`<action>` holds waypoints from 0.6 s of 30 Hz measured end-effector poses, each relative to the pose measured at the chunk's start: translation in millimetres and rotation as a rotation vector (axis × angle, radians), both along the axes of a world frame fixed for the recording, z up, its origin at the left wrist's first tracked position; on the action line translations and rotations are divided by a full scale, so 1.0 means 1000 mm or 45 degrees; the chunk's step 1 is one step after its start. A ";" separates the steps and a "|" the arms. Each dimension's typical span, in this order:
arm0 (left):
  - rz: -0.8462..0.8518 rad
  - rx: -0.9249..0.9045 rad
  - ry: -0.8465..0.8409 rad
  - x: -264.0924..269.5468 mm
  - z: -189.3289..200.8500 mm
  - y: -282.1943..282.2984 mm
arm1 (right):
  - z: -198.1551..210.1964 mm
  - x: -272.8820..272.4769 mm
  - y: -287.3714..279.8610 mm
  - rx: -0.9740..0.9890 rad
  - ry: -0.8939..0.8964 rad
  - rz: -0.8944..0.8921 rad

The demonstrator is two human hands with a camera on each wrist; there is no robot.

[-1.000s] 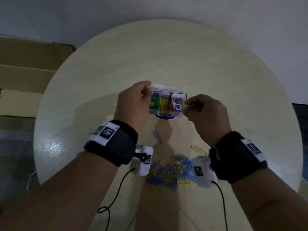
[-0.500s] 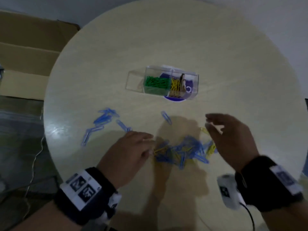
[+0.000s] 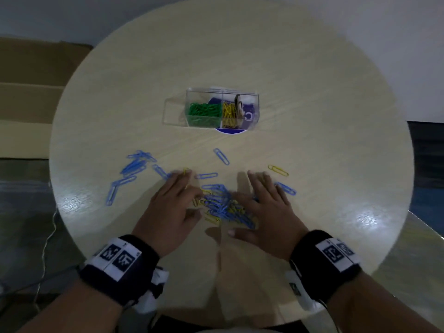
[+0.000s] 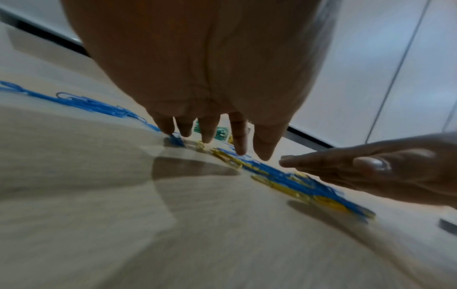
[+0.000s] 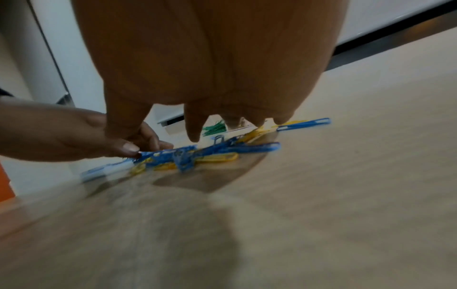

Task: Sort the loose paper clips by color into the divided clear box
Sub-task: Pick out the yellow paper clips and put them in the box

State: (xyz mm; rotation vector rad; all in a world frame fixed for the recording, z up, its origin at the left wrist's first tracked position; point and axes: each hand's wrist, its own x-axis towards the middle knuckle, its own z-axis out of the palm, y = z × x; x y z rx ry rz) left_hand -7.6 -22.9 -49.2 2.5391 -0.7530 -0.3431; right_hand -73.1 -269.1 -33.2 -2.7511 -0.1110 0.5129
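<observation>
From the head view we see our left hand (image 3: 171, 210) and right hand (image 3: 265, 210) flat, fingers straight, grasping nothing, flanking the clip pile (image 3: 224, 205). The box (image 3: 222, 109), long axis left-right, sits beyond the fingertips. In the left wrist view, fingers (image 4: 238, 135) point down at clips (image 4: 284, 179). In the right wrist view, the pile (image 5: 188, 156) lies under the fingertips.

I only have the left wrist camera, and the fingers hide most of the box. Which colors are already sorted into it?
Observer: In the head view, the clear box holds green clips in its left compartment and yellow clips in the next one.
Operator: Any blue in there yet?
Observer: None that I can see. The head view shows blue only outside the box, loose on the table.
Operator: Any strays past the right hand?
Observer: Yes, a single yellow clip lies alone just beyond the fingertips of the right hand, apart from the mixed pile.
</observation>
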 end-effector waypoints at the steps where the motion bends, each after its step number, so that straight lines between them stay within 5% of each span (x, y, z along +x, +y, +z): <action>1: 0.027 -0.058 0.008 0.004 0.002 -0.002 | 0.003 0.002 -0.006 0.050 -0.027 -0.029; 6: 0.315 0.002 -0.232 0.020 0.017 0.003 | 0.009 0.032 -0.065 0.175 -0.404 -0.418; 11: 0.392 0.266 -0.233 0.027 0.020 -0.011 | 0.006 0.066 -0.075 0.072 -0.119 -0.467; 18: 0.387 0.171 -0.130 0.059 0.012 -0.016 | 0.001 0.071 -0.070 0.089 -0.067 -0.500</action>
